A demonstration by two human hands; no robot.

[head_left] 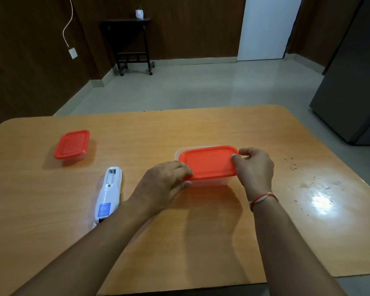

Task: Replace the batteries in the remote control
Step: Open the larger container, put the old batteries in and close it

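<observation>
Orange lid [208,162], pinched at both ends by the left hand [162,184] and right hand [254,167], should be peeled evenly off the clear box [209,182].

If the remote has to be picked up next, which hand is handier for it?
Probably the left hand. The remote lies back up just beside its wrist, while the right hand grips the far end of the box lid, across the box from it.
</observation>
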